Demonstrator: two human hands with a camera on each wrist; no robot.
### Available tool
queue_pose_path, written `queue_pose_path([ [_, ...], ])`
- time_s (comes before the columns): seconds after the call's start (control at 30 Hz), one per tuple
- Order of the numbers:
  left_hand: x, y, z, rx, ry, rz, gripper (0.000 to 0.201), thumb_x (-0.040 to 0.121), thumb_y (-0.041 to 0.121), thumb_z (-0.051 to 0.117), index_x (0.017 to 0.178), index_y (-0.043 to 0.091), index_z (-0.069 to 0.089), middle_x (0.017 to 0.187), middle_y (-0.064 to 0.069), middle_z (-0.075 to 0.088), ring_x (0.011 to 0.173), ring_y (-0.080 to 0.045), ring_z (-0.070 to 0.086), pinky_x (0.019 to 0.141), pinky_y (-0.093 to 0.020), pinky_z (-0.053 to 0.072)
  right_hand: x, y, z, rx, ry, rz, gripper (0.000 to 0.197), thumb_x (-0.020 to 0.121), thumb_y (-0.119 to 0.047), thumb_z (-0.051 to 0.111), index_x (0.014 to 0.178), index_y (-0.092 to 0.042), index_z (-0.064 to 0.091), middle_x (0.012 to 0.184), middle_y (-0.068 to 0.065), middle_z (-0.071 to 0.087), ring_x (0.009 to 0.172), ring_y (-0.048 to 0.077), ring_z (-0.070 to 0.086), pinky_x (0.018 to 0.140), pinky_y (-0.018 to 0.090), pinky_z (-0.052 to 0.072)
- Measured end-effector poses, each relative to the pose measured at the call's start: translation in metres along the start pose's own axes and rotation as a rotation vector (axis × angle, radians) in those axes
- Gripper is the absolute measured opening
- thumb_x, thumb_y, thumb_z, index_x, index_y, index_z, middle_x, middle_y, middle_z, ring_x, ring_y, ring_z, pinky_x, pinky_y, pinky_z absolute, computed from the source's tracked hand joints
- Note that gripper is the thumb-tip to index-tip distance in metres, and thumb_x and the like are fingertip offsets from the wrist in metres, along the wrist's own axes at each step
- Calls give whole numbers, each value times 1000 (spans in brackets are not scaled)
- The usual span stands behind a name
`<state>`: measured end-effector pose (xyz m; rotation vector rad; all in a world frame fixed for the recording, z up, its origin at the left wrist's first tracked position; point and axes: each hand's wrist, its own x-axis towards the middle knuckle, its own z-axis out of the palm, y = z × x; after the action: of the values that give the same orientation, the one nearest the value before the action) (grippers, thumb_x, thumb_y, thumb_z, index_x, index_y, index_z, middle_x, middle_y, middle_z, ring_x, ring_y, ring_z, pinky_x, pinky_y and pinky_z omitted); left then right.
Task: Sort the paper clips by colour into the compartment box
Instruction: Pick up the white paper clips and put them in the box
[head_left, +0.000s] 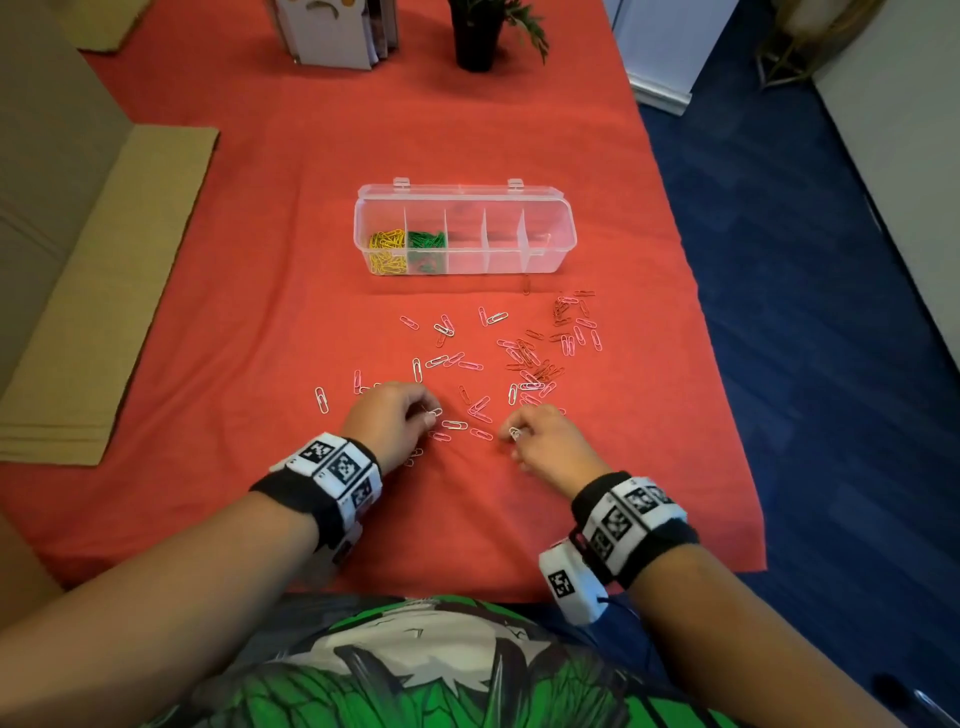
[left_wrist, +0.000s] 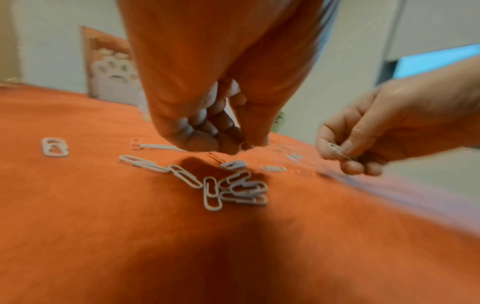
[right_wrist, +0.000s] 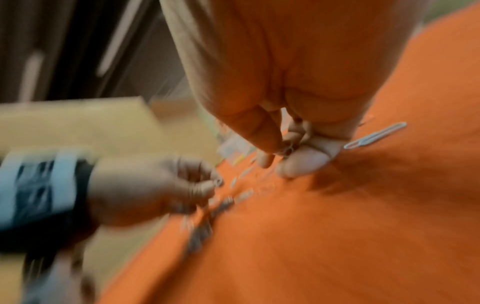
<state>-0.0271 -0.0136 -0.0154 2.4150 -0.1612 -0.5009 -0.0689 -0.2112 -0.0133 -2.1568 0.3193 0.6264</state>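
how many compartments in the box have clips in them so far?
2. In the compartment box, the leftmost compartment holds yellow clips and the next holds green clips. The other three look empty, though red clips would be hard to see.

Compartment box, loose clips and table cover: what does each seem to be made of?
Compartment box: clear, glossy plastic by the look; the dividers and red cover show through its walls. Loose clips: thin bent wire with a matte white, pink or red coating, probably coated metal. Table cover: soft matte red cloth, creased and draping over the table edge.
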Motion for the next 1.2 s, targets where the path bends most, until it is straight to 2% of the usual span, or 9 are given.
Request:
queue_pose_path([
  [0.17, 7, -8, -12, -367, -86, -172, 22, 85, 4, 60, 80, 26, 57, 70, 3, 54, 63, -9, 52, 67, -21, 43, 5, -6, -18, 582, 17, 218, 20, 86, -6, 48, 70, -18, 50, 61, 1, 46, 50, 15, 40, 49, 23, 29],
  [0.33, 7, 0, -22, -870, -150, -421, 33, 90, -9, 36, 92, 16, 58, 72, 1, 51, 53, -2, 59, 46, -14, 47, 26, -8, -24, -141, 181, 71, 14, 84, -15, 51, 71, -19, 54, 75, 2, 59, 78, 23, 58, 69, 24, 41],
  [0.47, 8, 8, -39, -1178, -121, -593, 30, 84, -2, 27, 82, 9, 54, 72, -5, 50, 69, -20, 58, 71, -34, 51, 36, -20, -13, -581, 261, -50, 30, 87, -23, 49, 105, -1, 58, 110, 19, 59, 105, 34, 57, 90, 36, 46],
  [0.57, 14, 7, -45, -1299, -80, -658, 25, 89, 14, 31, 73, 10, 51, 66, -5, 45, 65, -21, 52, 77, -40, 50, 42, -26, -4, -746, 289, -50, 39, 86, -22, 50, 118, 1, 49, 116, 19, 56, 107, 34, 56, 88, 40, 48],
  [0.77, 31, 5, -38, -963, 56, -539, 28, 95, 14, 38, 72, 18, 52, 64, 2, 39, 53, -9, 37, 48, -20, 43, 47, -33, -3, -751, 184, -41, 38, 85, -9, 40, 119, 4, 46, 118, 21, 53, 109, 35, 53, 90, 40, 46],
  [0.87, 41, 2, -31, -469, 134, -342, 19, 88, 21, 55, 69, 17, 56, 73, -1, 55, 64, -17, 49, 62, -27, 43, 51, -42, -12, -365, 20, -15, 10, 86, -12, 42, 83, -10, 51, 88, 10, 56, 85, 26, 52, 74, 30, 40],
  [0.93, 44, 4, -28, -105, 137, -246, 18, 82, 32, 64, 74, 16, 62, 80, -4, 62, 75, -22, 56, 70, -28, 43, 51, -49, -16, 4, -36, 84, 16, 79, -9, 44, 64, -16, 45, 61, 2, 49, 59, 22, 45, 56, 26, 33],
  [1.07, 48, 7, -20, 244, 134, -150, 29, 76, 36, 70, 92, 12, 68, 102, -13, 60, 95, -32, 59, 81, -33, 45, 47, -58, -17, 650, -62, 167, 24, 76, 3, 36, 70, -17, 47, 56, 3, 40, 45, 14, 31, 46, 21, 23],
  [1.2, 50, 7, -19, 232, 123, -125, 16, 81, 17, 61, 93, 9, 69, 106, -17, 59, 99, -34, 58, 86, -36, 45, 51, -64, -19, 809, -161, 96, 32, 85, 9, 29, 81, -10, 55, 64, 5, 43, 53, 14, 43, 44, 21, 41],
])
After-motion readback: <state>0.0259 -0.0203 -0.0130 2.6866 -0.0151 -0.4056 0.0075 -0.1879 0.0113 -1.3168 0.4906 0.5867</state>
